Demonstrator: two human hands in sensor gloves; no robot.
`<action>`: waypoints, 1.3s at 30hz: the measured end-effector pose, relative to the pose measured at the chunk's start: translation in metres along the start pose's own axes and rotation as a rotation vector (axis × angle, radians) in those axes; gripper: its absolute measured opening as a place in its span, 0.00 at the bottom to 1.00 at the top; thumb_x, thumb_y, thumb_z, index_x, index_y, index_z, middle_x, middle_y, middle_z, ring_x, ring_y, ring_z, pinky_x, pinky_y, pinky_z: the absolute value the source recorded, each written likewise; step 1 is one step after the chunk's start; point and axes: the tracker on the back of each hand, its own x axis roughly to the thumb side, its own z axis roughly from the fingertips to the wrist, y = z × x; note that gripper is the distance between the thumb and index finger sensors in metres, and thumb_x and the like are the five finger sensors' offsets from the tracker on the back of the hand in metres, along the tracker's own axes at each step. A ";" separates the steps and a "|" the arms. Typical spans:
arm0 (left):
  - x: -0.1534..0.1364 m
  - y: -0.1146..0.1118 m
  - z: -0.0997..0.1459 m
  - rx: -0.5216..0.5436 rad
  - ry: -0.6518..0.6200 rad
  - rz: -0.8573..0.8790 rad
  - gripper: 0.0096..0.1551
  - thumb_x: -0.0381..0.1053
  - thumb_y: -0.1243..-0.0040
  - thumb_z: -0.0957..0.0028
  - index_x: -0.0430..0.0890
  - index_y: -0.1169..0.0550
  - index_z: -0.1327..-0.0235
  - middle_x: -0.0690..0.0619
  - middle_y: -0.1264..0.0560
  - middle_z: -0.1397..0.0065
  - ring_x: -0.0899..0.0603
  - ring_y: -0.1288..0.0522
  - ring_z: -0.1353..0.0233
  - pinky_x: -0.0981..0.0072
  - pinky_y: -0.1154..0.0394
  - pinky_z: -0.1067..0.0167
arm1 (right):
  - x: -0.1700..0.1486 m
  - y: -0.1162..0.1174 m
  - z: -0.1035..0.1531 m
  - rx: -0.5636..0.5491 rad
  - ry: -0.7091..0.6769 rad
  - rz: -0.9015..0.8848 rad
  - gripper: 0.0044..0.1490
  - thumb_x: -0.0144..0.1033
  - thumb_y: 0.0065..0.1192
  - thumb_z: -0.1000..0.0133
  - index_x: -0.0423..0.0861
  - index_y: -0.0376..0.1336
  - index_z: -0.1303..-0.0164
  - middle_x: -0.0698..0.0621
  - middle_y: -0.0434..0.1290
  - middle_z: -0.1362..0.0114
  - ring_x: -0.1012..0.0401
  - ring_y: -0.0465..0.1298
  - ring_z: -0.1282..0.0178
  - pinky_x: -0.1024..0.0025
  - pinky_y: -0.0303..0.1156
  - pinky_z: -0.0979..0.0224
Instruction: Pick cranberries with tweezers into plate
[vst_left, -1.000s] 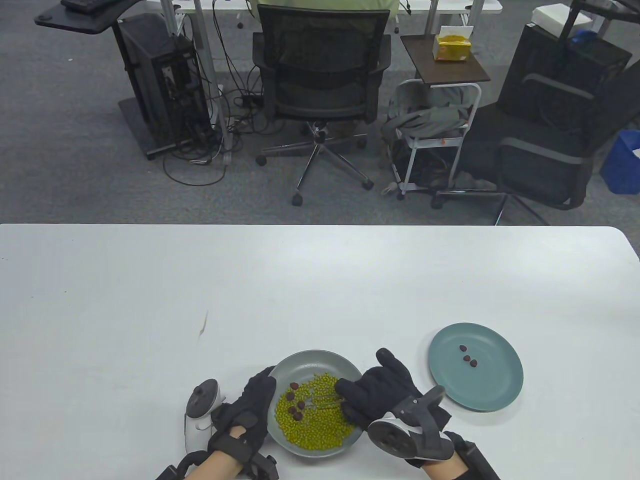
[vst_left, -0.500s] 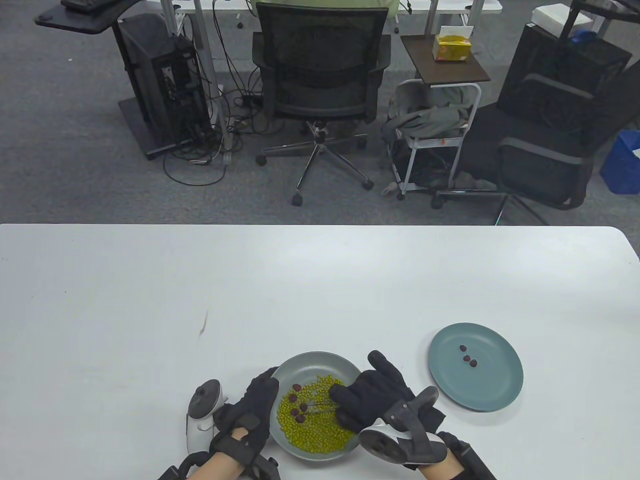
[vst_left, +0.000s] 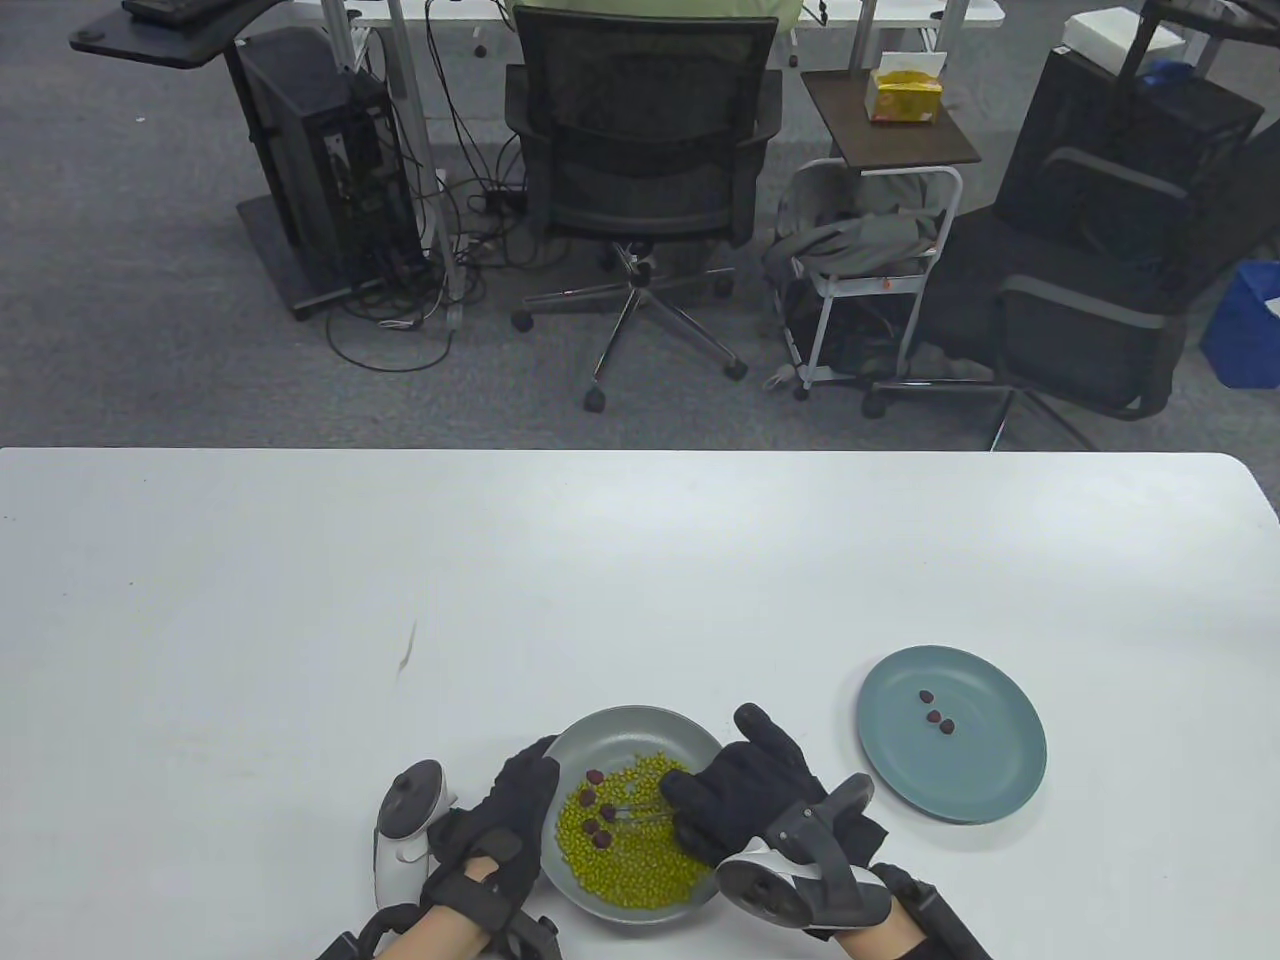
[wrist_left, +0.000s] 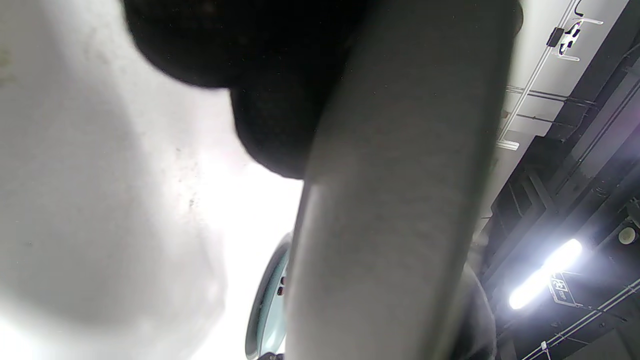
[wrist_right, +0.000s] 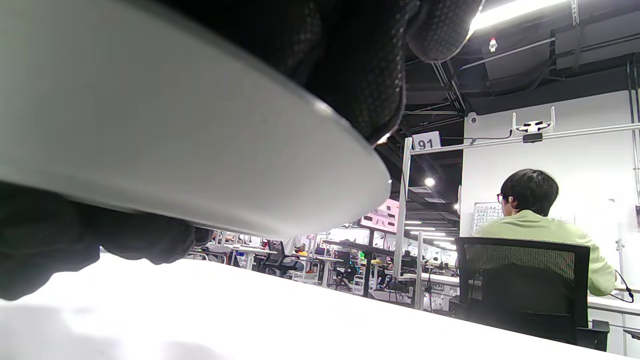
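So the right hand (vst_left: 745, 795) is over the right side of the gray bowl (vst_left: 690, 735), fingers curled together around the tweezers (vst_left: 632, 808). The tips point left into the pile of green beans (vst_left: 630, 860), right by a cluster of dark cranberries (vst_left: 598, 812) on the left side of the bowl. I honestly can't tell whether the tips have one pinched or are just next to it, it's too small in the table view. The left hand (vst_left: 510, 820) grips the bowl's left rim, fingers wrapped along the edge; both wrist views are mostly glove and bowl underside, so no help there.

The teal plate (vst_left: 990, 790) sits off to the right, well apart from the bowl, with three cranberries already on it.

Stuff that could go wrong, my guess:

- The cranberries sit right in among the beans, so the tips could easily grab a bean along with the berry, or just a bean.
- Cranberries look soft and probably a bit sticky. Squeeze too light and it drops on the way across; too hard and it may cling to a tip at the plate.
- The carry to the plate crosses bare table (vst_left: 640, 560), so anything dropped there may roll.
- Digging sideways could flick beans over the low rim, though the left hand should stop the bowl from sliding.
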 end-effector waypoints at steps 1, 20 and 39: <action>0.000 0.000 0.000 0.000 0.000 0.000 0.35 0.64 0.56 0.42 0.51 0.47 0.27 0.52 0.31 0.32 0.46 0.12 0.59 0.62 0.16 0.66 | -0.001 0.000 0.000 -0.008 0.006 -0.008 0.28 0.58 0.60 0.58 0.60 0.71 0.49 0.66 0.77 0.57 0.64 0.77 0.45 0.53 0.53 0.17; 0.000 0.001 0.000 0.002 -0.005 -0.008 0.35 0.64 0.56 0.42 0.51 0.47 0.27 0.52 0.31 0.32 0.46 0.12 0.59 0.62 0.16 0.66 | 0.002 0.002 -0.001 0.020 0.016 0.051 0.30 0.59 0.59 0.58 0.61 0.70 0.47 0.66 0.77 0.56 0.65 0.77 0.44 0.53 0.53 0.17; 0.000 0.001 0.000 0.002 -0.006 -0.006 0.35 0.64 0.56 0.42 0.51 0.47 0.27 0.52 0.31 0.32 0.46 0.12 0.59 0.62 0.16 0.66 | 0.000 -0.001 0.000 -0.002 0.018 0.060 0.29 0.57 0.60 0.58 0.59 0.71 0.49 0.66 0.77 0.57 0.64 0.78 0.46 0.53 0.54 0.17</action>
